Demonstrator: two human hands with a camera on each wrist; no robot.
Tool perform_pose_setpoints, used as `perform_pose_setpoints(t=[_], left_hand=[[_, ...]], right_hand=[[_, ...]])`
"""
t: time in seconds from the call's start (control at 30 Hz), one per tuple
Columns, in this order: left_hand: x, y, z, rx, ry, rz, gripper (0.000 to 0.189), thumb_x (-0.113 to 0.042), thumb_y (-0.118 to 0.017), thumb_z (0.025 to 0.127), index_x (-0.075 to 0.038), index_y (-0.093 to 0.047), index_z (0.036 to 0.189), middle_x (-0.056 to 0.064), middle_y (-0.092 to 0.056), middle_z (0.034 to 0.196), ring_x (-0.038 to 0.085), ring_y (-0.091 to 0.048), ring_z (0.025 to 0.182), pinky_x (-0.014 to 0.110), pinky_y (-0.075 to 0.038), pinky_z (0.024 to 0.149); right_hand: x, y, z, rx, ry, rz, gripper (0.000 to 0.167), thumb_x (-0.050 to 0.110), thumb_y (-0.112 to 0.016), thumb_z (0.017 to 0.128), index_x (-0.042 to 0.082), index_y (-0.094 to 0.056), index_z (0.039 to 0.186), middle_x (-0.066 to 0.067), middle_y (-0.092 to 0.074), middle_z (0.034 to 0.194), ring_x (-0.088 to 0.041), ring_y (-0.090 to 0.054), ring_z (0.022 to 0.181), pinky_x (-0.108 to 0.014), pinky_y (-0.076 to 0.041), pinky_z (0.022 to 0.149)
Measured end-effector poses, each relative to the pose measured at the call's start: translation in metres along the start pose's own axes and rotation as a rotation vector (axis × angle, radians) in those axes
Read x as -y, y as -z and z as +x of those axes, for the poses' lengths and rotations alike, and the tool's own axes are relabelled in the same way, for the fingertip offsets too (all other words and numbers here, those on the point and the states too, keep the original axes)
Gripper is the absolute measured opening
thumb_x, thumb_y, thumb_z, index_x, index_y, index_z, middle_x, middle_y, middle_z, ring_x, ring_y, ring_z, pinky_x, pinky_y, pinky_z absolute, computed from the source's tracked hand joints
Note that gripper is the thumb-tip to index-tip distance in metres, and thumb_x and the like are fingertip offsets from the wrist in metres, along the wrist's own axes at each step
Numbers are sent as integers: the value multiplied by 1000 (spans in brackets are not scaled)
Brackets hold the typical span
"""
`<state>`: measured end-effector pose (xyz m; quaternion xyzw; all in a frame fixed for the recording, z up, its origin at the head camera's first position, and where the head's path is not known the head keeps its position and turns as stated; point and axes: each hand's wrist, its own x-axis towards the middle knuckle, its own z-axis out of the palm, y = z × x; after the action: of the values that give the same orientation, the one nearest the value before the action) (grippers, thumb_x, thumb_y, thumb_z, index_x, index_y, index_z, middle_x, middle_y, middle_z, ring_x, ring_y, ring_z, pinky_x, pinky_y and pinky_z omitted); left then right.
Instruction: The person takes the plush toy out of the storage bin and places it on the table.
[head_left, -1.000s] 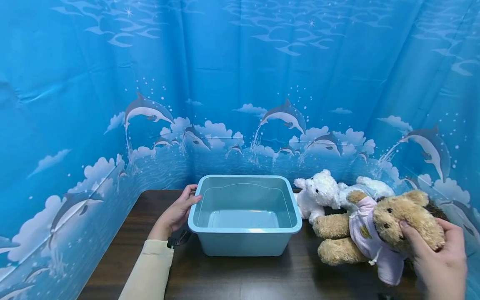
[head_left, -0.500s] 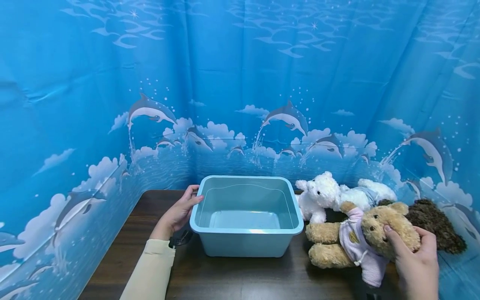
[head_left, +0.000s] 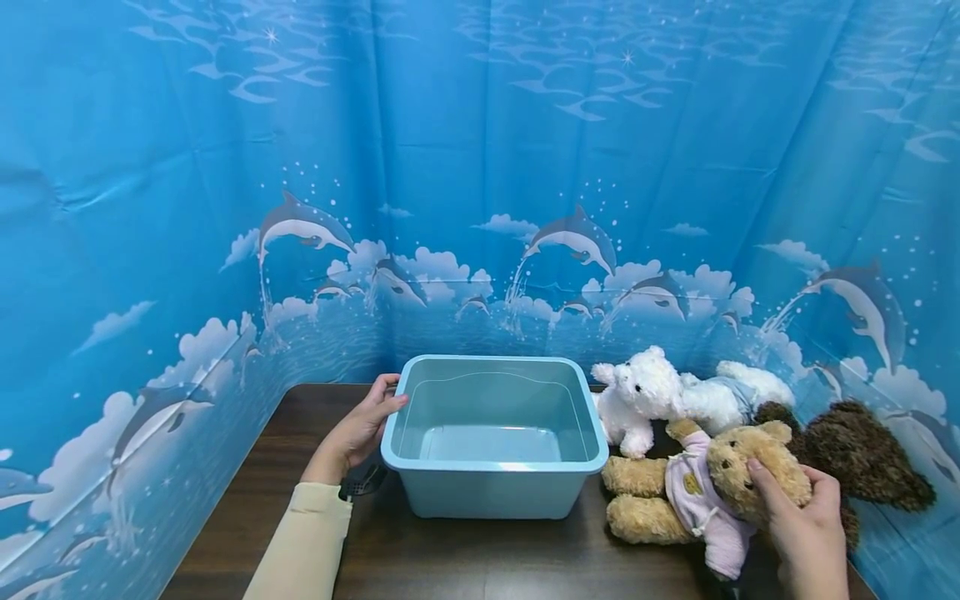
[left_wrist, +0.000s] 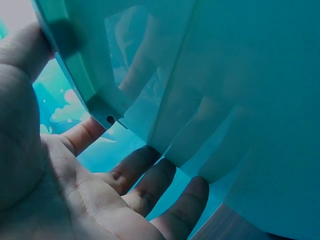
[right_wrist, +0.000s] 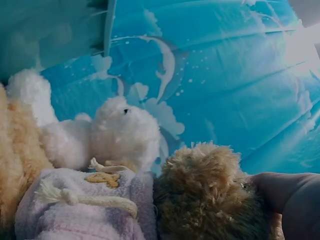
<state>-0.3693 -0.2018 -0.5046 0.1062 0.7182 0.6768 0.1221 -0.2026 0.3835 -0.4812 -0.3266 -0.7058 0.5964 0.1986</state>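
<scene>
A light-blue plastic basin [head_left: 495, 496] stands on the table, and nothing shows inside it. My left hand [head_left: 365, 429] holds its left side; in the left wrist view the thumb [left_wrist: 27, 50] hooks over the rim while the fingertips touch the outer wall. To the right, my right hand [head_left: 806, 517] grips a tan teddy bear [head_left: 693, 504] in a pink hoodie by the head, the thumb pressed on its face. The bear lies sideways, legs towards the basin. In the right wrist view its head [right_wrist: 205, 195] is seen beside the right thumb.
Behind the tan bear lies a white plush animal [head_left: 645, 387] close to the basin's right side. A dark brown plush toy [head_left: 858, 454] lies further right, partly hidden. The dark wooden table [head_left: 450, 558] ends against a blue dolphin-print curtain [head_left: 480, 167].
My right hand has moved left with the tan teddy bear towards the basin. More of the brown plush toy shows behind it. The left hand still holds the basin's side.
</scene>
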Motion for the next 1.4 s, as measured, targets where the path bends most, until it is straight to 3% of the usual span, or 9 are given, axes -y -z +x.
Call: perform_pose_setpoints(t=[0.13,0.2,0.4,0.5,0.63,0.87,1.2,1.4], left_hand=[[-2,-2,0,-1,-4,5,55,-36,-54,115,-26,-24,159,21,-36,163,45,-42,150,62,-48,119],[-2,-2,0,-2,-7,8,55,-36,-54,114,-25,-24,159,21,-36,163,45,-42,150,62,-48,119],[-4,-2,1,14,-11,16,56,-36,-53,115,-24,-22,160,22,-34,164,46,-41,150,63,-48,119],[-4,-3,2,18,-11,15,56,-36,-53,115,-23,-22,160,22,-34,163,47,-41,150,63,-48,118],[-3,-3,3,11,-5,10,54,-36,-53,115,-26,-23,159,20,-36,163,46,-41,150,64,-47,119],[1,-1,5,12,-9,17,54,-37,-52,115,-26,-23,159,21,-36,162,45,-41,149,61,-50,117],[2,3,2,12,-6,13,56,-39,-53,115,-27,-23,160,22,-35,163,48,-41,150,63,-50,117],[2,4,3,13,-6,12,56,-38,-52,115,-26,-22,161,22,-34,163,48,-41,151,64,-49,117]], right_hand=[[-6,-2,4,41,8,-71,97,56,-70,101,0,-19,161,-36,-39,153,-50,-51,128,-23,-50,61],[-7,-2,5,67,14,-111,100,59,-66,102,-3,-16,163,-39,-35,156,-53,-49,132,-31,-53,71],[-10,0,7,100,30,-187,102,61,-61,104,-6,-14,165,-41,-32,159,-55,-48,134,-35,-54,74],[-10,1,6,80,38,-251,105,65,-60,103,-7,-16,166,-43,-28,158,-58,-43,135,-54,-56,86],[-9,2,3,47,93,-388,108,69,-60,101,-1,-16,170,-44,-24,156,-61,-36,135,-74,-44,99],[-7,1,1,106,155,-537,111,75,-55,101,2,-10,173,-46,-20,157,-63,-36,132,-78,-40,100],[-12,0,16,206,153,-586,107,79,-45,103,-2,-21,168,-43,-37,153,-65,-41,138,-78,-40,105],[-17,-6,20,213,167,-574,104,76,-42,105,-2,-19,170,-44,-35,155,-66,-40,139,-79,-38,110]])
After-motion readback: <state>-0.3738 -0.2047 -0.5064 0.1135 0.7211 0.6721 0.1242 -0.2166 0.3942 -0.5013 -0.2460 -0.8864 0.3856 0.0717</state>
